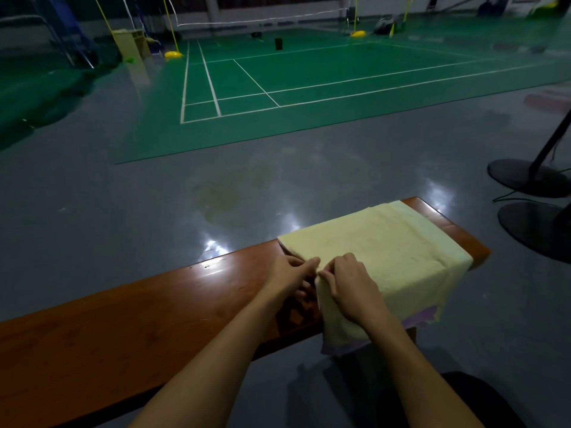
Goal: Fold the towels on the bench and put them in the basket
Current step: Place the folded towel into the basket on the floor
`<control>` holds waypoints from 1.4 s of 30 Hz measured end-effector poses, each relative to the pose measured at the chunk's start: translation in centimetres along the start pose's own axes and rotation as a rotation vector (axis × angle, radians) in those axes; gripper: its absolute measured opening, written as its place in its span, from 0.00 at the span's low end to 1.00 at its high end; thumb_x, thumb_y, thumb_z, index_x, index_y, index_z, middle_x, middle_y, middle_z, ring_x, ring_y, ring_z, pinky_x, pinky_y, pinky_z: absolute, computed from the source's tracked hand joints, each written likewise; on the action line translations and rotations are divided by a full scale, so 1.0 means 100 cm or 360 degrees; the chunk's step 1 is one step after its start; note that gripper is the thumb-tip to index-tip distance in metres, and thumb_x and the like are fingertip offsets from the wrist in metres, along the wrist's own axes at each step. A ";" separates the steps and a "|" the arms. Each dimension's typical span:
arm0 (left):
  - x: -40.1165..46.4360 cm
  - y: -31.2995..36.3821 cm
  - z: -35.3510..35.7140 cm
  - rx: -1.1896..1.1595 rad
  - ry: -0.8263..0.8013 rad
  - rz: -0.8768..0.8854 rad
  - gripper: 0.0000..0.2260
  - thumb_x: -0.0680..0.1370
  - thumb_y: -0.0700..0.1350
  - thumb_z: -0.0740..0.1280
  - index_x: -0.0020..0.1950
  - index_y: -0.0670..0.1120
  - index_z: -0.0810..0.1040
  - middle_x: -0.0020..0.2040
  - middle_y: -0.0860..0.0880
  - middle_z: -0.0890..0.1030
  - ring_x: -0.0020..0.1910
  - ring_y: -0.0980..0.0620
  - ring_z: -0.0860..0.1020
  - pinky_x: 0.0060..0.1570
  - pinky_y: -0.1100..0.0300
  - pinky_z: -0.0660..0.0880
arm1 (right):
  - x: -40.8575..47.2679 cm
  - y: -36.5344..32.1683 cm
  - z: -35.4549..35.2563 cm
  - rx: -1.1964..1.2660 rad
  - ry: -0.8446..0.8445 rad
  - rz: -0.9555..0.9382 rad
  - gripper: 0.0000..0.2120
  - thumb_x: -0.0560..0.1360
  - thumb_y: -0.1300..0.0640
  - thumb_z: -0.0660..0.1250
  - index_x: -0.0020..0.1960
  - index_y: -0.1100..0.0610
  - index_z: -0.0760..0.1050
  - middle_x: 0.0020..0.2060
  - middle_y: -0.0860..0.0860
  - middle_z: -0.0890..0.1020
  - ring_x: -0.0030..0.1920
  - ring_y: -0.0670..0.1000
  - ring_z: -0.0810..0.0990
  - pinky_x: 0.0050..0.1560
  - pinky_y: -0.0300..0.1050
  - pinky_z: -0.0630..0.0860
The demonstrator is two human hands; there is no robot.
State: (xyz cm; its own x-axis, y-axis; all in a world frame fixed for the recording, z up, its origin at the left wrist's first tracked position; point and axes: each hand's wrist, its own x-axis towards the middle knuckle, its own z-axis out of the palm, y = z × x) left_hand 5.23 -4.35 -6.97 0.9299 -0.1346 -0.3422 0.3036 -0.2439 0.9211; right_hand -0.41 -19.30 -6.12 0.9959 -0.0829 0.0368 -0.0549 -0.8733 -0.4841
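Right of centre in the lower half of the frame, a pale yellow towel is lying spread over the right end of the wooden bench, with a lilac edge of cloth peeking out beneath it, and the left hand and right hand are both pinching its near-left corner with curled fingers. This looks like the opening of the first fold; next, the corner likely needs carrying across to the far edge. No basket is showing.
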 end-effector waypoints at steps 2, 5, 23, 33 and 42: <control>0.001 0.009 0.002 -0.0354 0.0000 -0.0038 0.17 0.79 0.46 0.76 0.56 0.32 0.79 0.40 0.40 0.80 0.34 0.49 0.80 0.32 0.58 0.79 | -0.001 -0.001 -0.002 0.0061 0.0070 -0.0062 0.10 0.85 0.46 0.60 0.55 0.51 0.74 0.54 0.50 0.74 0.54 0.52 0.74 0.53 0.55 0.78; 0.004 0.019 0.004 -0.0471 0.0120 0.0020 0.12 0.79 0.39 0.74 0.58 0.36 0.76 0.45 0.41 0.80 0.41 0.47 0.81 0.36 0.57 0.79 | 0.000 0.000 -0.001 0.0080 0.0125 -0.0143 0.10 0.85 0.45 0.61 0.55 0.51 0.75 0.53 0.50 0.74 0.54 0.52 0.73 0.53 0.55 0.78; -0.017 -0.037 -0.077 -0.0107 0.0641 0.0543 0.14 0.80 0.36 0.70 0.57 0.55 0.82 0.54 0.50 0.87 0.54 0.48 0.85 0.56 0.43 0.83 | 0.014 0.072 -0.004 -0.0293 -0.0028 0.0684 0.41 0.77 0.29 0.58 0.81 0.50 0.54 0.80 0.55 0.59 0.78 0.68 0.57 0.77 0.71 0.53; -0.057 -0.070 -0.152 -0.0121 0.0830 0.0700 0.15 0.82 0.31 0.66 0.61 0.46 0.85 0.53 0.50 0.87 0.50 0.50 0.85 0.47 0.55 0.82 | 0.009 0.032 0.017 -0.0366 -0.0207 0.0109 0.32 0.83 0.35 0.56 0.82 0.44 0.53 0.82 0.55 0.59 0.81 0.63 0.57 0.79 0.69 0.53; -0.118 -0.106 -0.227 0.0302 0.0823 0.0628 0.19 0.81 0.30 0.66 0.58 0.52 0.86 0.56 0.54 0.85 0.49 0.52 0.83 0.43 0.64 0.77 | 0.013 0.029 0.025 -0.0494 -0.0322 0.0205 0.36 0.82 0.31 0.48 0.84 0.49 0.51 0.84 0.59 0.49 0.83 0.65 0.46 0.79 0.70 0.44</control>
State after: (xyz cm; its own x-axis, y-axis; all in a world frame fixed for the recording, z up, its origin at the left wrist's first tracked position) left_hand -4.29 21.60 -8.49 0.9576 0.2169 0.1894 -0.0768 -0.4414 0.8940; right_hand 0.90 -20.79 -9.66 0.9718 -0.1317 -0.1954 -0.1684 -0.9682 -0.1851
